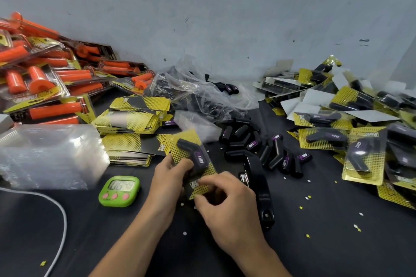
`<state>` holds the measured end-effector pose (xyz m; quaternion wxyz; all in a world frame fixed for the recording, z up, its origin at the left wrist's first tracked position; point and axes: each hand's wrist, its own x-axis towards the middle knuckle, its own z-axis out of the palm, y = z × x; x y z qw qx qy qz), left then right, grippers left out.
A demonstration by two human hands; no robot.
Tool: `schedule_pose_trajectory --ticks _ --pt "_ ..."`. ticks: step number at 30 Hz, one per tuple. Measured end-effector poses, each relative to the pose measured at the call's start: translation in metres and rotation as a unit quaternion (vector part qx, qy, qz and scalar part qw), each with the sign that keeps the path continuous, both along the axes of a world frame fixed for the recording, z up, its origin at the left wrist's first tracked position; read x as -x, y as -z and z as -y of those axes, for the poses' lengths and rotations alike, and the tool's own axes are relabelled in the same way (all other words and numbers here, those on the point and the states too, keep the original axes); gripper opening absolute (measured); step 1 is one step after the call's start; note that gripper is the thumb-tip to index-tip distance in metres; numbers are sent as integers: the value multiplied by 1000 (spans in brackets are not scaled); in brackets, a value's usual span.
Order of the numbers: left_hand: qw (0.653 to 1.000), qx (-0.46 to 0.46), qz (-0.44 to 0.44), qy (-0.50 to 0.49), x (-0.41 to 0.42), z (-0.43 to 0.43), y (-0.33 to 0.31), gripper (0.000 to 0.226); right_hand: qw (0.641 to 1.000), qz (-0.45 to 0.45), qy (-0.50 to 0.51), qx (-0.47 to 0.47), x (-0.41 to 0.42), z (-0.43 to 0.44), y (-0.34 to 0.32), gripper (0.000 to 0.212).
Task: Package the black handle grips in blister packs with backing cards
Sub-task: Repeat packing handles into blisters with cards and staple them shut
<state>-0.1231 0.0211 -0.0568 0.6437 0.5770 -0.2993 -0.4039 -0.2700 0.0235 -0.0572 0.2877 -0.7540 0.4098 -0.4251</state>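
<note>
I hold one blister pack (pixel 188 144) with a yellow and black backing card just above the middle of the dark table (pixel 326 243). A bent black handle grip (pixel 193 153) with a purple label lies inside it. My left hand (pixel 168 177) grips the pack's left edge. My right hand (pixel 225 200) pinches its near end. Loose black grips (pixel 258 144) lie in a heap just to the right. Stacks of backing cards (pixel 132 123) sit behind my left hand. Clear blister shells (pixel 49 155) are stacked at the left. Packed black grips (pixel 360 132) pile up at the right.
A black stapler (pixel 258 184) lies right beside my right hand. A green timer (pixel 119 190) sits to the left of my left hand. Packs of orange grips (pixel 45 78) fill the far left. A clear plastic bag (pixel 198 90) of grips lies at the back. A white cable (pixel 60 220) curves at the near left.
</note>
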Motion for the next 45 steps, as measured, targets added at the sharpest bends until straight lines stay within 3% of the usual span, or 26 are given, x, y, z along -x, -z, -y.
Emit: schedule_pose_trajectory --ticks 2,5,9,13,18,20,23,25,26,29,34,36,39,45 --pt "999 8 -44 12 -4 0 -2 8 998 42 34 -28 0 -1 -1 24" --pt "990 28 -110 77 -6 -2 -3 26 992 54 61 -100 0 0 -2 29" --pt "983 55 -108 139 -9 -4 -1 27 979 90 26 -182 -3 -1 -4 14" --pt "980 73 -129 136 -16 0 6 20 973 119 0 -199 -3 3 -6 25" --pt "981 67 -161 85 -19 6 13 34 991 31 5 -128 1 -3 -7 36" --pt "980 73 -173 65 -20 7 12 40 998 4 67 -21 6 -7 -10 40" --pt "979 83 -179 49 -21 8 13 43 970 72 207 107 23 0 -21 20" --pt "981 78 -173 50 -19 8 12 61 952 76 288 75 38 13 -28 11" --pt "981 75 -173 50 -18 9 12 71 954 33 298 16 44 20 -28 16" --pt "980 83 -174 43 -17 9 12 75 944 -192 217 -157 49 30 -22 60" --pt "972 112 -204 31 -21 10 12 45 938 -246 133 -205 39 28 -18 88" --pt "965 117 -233 40 -23 11 11 38 940 -234 130 -213 36 25 -19 82" --pt "962 117 -240 64 -25 11 9 29 954 -192 112 -200 34 17 -22 54" --pt "959 128 -235 95 -27 9 8 31 969 -149 29 -195 36 9 -26 55"
